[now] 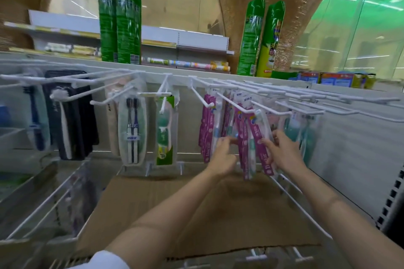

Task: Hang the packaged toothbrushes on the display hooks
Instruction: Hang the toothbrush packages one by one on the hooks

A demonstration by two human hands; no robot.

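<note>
Both hands are in among the purple packs (251,137) now, low on the rack. The left hand (223,155) has its fingers curled in at the bottom of the middle bunch, and the right hand (282,150) pinches the lower end of the front pack (262,148), thumb on its face. So both are grasping packaging, though the blur makes it hard to say exactly which pack the left one has.

These packs hang from the white hooks (238,107) near the right half of the rack, with another purple bunch (208,129) on the hook just to the left.

Doing this well, I'd judge, means steadying the bunch from below, keeping each card flat and facing forward, and sliding the hanging hole fully back along the hook so nothing sits near the upturned tip.

Counting: I make out three purple bunches; single packs inside them can't be counted. To the left hang a green pack (165,131), a white twin-brush pack (132,131), a black pack (70,116) and a blue-brush pack (36,113), one of each seen in front. Four green cans (119,19) stand on the shelf above. A cardboard sheet (196,214) lies under the arms.
</note>
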